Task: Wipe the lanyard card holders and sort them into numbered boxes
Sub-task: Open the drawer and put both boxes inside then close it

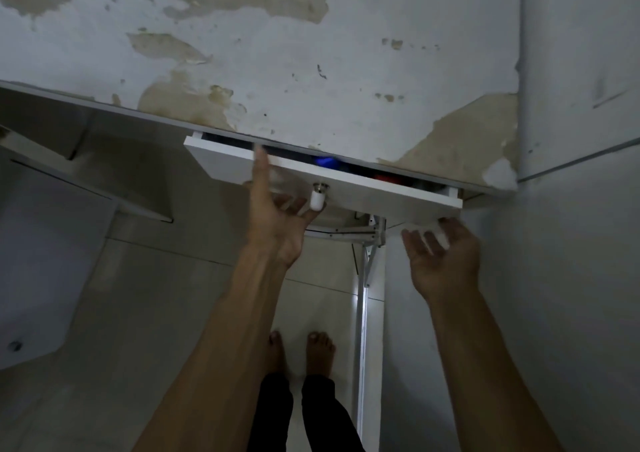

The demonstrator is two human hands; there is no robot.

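A white drawer point(363, 185) stands slightly out from under a worn table top point(311, 71). Through the narrow gap I glimpse something blue point(327, 162) and something red point(386, 177) inside; what they are is hidden. My left hand point(273, 206) lies against the drawer front, thumb up over its top edge, fingers curled under next to the white knob point(318, 198). My right hand point(443, 257) hovers palm up, fingers loosely spread, just below the drawer's right lower corner, holding nothing. No card holders or numbered boxes show.
A white metal table leg point(367, 278) runs down to the tiled floor beside a wall point(571, 244) on the right. Another white piece of furniture point(41, 261) stands at the left. My bare feet point(301, 351) are on the floor below.
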